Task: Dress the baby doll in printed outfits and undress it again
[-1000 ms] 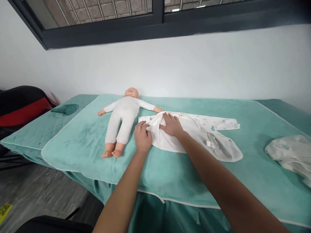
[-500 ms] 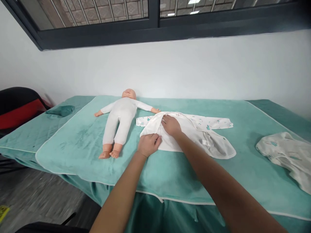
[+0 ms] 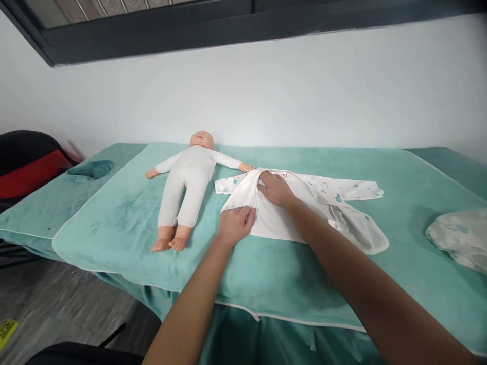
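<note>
A white baby shirt with small green prints on its sleeves lies spread open on the green bed cover. My left hand is closed on the lower edge of its left front flap, fingers curled and partly hidden. Higher up, near the collar, my right hand grips the same flap, with the fingertips tucked into the fabric. To the left of the shirt a baby doll in a white body suit lies on its back with arms spread. One doll hand reaches close to the shirt's collar.
The green bed cover has white piping along its edges. A crumpled white printed garment lies at the far right. At the left stands a black and red chair. Behind the bed are a white wall and a dark window frame.
The camera view has shifted a little, so the window sits higher in the picture. Both hands stay on the shirt's flap, with hardly any movement.
</note>
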Available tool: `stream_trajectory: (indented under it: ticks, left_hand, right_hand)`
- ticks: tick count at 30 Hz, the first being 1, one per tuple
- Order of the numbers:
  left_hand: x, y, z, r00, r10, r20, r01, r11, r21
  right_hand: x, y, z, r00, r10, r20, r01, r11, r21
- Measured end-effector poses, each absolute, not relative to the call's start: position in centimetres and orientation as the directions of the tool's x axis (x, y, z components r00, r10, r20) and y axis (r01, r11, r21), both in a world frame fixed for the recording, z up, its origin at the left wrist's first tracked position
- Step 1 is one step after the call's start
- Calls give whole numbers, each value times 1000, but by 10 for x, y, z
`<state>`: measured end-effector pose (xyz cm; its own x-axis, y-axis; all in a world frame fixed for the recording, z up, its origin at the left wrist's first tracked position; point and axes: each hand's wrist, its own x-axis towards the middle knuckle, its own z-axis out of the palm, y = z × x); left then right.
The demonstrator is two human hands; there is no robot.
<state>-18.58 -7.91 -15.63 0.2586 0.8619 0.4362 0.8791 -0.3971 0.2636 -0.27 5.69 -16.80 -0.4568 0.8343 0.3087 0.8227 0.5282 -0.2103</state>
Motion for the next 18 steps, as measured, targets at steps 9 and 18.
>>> stream_trajectory:
  ticks: [9,18]
  left_hand:
    - [-184,-76,-158,250,863,439,911,-363,195]
    - [-184,-78,-156,220,882,417,931,-317,178]
  right_hand:
    - [-9,41,-157,-400,856,328,854,478,-205]
    - [20,36,-168,-398,867,300,856,469,-219]
